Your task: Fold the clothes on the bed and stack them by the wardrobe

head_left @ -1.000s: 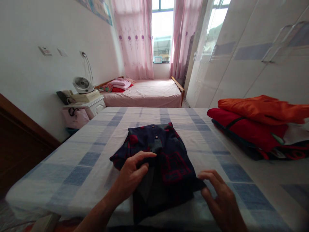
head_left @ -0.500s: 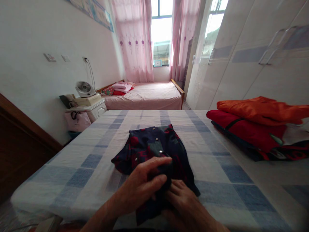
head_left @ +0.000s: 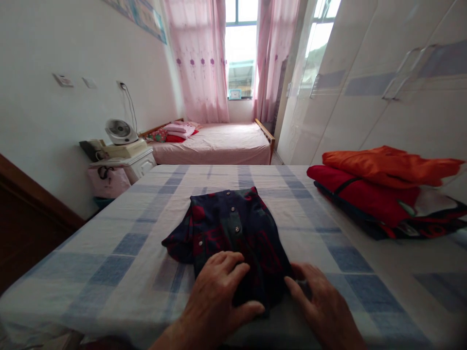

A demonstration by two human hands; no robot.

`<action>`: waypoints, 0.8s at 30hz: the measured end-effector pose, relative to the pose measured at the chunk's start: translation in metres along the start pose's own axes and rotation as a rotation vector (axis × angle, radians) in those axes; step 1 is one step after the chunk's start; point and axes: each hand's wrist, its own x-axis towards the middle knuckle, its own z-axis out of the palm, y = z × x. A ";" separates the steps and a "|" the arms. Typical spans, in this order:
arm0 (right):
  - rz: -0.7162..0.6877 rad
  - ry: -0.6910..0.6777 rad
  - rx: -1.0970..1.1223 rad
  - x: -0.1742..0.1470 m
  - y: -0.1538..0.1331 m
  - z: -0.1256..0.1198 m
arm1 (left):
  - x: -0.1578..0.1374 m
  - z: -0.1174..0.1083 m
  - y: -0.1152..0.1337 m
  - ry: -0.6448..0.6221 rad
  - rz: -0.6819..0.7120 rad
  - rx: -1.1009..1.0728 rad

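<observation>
A dark navy and red patterned buttoned shirt (head_left: 239, 223) lies folded on the bed, its button row facing up. One sleeve-like part juts out at its left side. My left hand (head_left: 221, 294) rests on the near part of the shirt, fingers bent and thumb stretched apart. At the shirt's lower right edge is my right hand (head_left: 323, 301), thumb and fingers apart, the fingertips beside or touching the cloth. The shirt's nearest edge is partly hidden behind my left hand and in shadow.
A blue and white checked sheet (head_left: 120, 267) covers the bed. On the right lies a stack of folded clothes, with an orange garment (head_left: 390, 165) over a red one (head_left: 365, 194). Beyond stand a pink bed (head_left: 226, 146), a small fan (head_left: 122, 131) on a cabinet and a wardrobe (head_left: 365, 87).
My right hand has moved right, from the shirt's near middle to its right edge. My left hand has come lower and flatter onto the shirt, whose near part is now tucked in.
</observation>
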 end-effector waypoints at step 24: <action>-0.297 -0.080 0.222 0.016 -0.047 0.021 | -0.016 -0.027 -0.012 0.630 -0.542 -0.372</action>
